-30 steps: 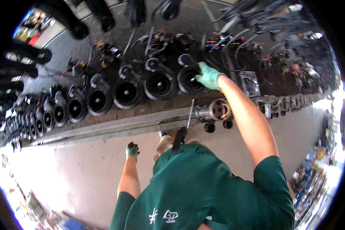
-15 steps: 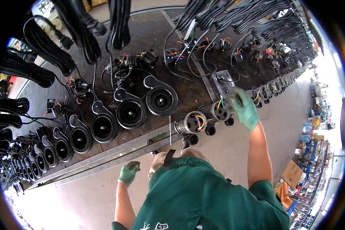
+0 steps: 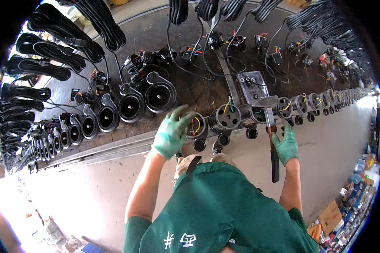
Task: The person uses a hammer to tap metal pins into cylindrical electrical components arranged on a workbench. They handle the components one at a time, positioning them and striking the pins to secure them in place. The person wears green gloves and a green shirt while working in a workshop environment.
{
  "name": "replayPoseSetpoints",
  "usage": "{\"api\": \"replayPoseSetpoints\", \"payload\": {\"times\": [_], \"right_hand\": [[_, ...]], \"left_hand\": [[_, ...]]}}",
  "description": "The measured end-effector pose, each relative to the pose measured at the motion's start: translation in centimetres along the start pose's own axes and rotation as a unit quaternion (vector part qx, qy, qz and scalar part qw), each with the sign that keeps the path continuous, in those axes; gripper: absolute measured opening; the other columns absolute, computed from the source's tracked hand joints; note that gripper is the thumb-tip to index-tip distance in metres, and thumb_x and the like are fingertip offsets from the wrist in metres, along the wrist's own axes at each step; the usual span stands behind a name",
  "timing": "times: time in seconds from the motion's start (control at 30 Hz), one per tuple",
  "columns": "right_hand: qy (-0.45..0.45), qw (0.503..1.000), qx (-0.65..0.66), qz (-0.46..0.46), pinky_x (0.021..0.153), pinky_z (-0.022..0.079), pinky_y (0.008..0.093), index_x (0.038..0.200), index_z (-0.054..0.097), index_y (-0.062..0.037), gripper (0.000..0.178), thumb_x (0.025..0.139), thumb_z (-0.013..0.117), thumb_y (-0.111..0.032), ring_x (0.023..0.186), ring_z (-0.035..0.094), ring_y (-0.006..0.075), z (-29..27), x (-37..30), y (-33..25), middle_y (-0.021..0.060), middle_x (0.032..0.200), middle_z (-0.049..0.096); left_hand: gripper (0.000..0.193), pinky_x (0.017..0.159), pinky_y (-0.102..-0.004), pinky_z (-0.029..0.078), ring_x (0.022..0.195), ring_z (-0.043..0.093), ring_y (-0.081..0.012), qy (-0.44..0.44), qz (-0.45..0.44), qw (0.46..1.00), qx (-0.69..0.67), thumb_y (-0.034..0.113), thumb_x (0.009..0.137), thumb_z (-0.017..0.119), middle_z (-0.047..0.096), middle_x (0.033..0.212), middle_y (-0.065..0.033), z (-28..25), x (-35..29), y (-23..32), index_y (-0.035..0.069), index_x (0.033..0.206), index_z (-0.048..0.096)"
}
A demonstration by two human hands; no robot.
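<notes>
My left hand (image 3: 171,133), in a green glove and slightly blurred, is raised at the table edge. Its fingers stretch out over the left side of a round metal housing (image 3: 202,127) with yellow and red wires. My right hand (image 3: 286,145), also gloved, is at the handle of a hammer (image 3: 271,122), with its thumb side against it. The hammer's head lies over another round housing (image 3: 254,113), partly covering it, and its black grip points toward me. Between my hands is a motor housing (image 3: 225,118) with holes in its face and yellow and green wires.
Black round housings with curved arms (image 3: 159,96) line the table edge to the left. More metal housings (image 3: 302,103) run off to the right. Behind them are a clear plastic box (image 3: 252,86), wired parts (image 3: 215,40) and bundled black cables (image 3: 101,25). A cardboard box (image 3: 330,217) is at lower right.
My left hand has risen from beside my body to the housings. My right hand has drawn back toward me, and the hammer now shows clearly. The view has shifted.
</notes>
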State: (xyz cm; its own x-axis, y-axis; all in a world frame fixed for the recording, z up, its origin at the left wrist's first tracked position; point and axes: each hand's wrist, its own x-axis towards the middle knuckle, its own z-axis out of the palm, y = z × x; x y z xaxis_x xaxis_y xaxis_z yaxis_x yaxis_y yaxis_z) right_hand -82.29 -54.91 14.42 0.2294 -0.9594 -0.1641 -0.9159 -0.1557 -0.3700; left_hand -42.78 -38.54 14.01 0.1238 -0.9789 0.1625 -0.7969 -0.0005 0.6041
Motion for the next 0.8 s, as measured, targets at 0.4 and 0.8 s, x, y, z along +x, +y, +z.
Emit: {"api": "replayPoseSetpoints", "payload": {"times": [0.4, 0.8], "right_hand": [[-0.089, 0.989, 0.117, -0.007, 0.088, 0.052, 0.0463, 0.146, 0.042, -0.0046, 0.066, 0.087, 0.071, -0.011, 0.101, 0.068, 0.041, 2.7, 0.1, 1.2, 0.0236, 0.115, 0.068], [-0.162, 0.923, 0.204, -0.282, 0.058, 0.05, 0.0399, 0.114, 0.055, 0.0017, 0.029, 0.091, 0.066, -0.013, 0.06, 0.062, 0.0311, -2.2, -4.3, -7.7, 0.0184, 0.077, 0.063]], "left_hand": [[0.027, 0.092, -0.0399, 0.055, 0.11, 0.065, -0.04, -0.178, -0.091, 0.98, 0.019, 0.008, 0.089, 0.068, 0.068, 0.127, -0.0159, 1.0, 5.1, 0.6, 0.009, 0.117, 0.068], [0.045, 0.092, -0.0302, 0.054, 0.099, 0.066, -0.0123, -0.007, -0.187, 0.8, -0.571, 0.043, 0.108, 0.053, 0.074, 0.108, -0.0059, 6.1, 3.1, -6.2, 0.003, 0.118, 0.068]]}}
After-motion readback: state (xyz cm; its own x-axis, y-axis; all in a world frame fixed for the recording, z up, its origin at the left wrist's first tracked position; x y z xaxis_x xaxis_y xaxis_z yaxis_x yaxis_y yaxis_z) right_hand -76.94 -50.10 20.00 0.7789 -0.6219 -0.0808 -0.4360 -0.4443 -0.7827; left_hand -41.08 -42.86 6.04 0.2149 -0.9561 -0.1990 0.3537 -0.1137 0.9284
